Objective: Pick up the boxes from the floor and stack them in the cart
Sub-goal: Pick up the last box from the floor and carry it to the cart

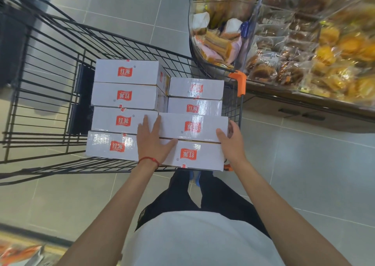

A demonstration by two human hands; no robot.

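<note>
Eight boxes show in cart | left hand flat, fingers spread on top | right hand curled round near box end | stiff smooth card, likely light; hold both ends

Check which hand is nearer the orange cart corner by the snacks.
Right. The right hand grips the right end of the upper near box, below the orange corner; the left hand lies flat on the boxes, farther left.

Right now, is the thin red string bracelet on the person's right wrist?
No, the thin red string bracelet circles the wrist of the left hand.
</note>
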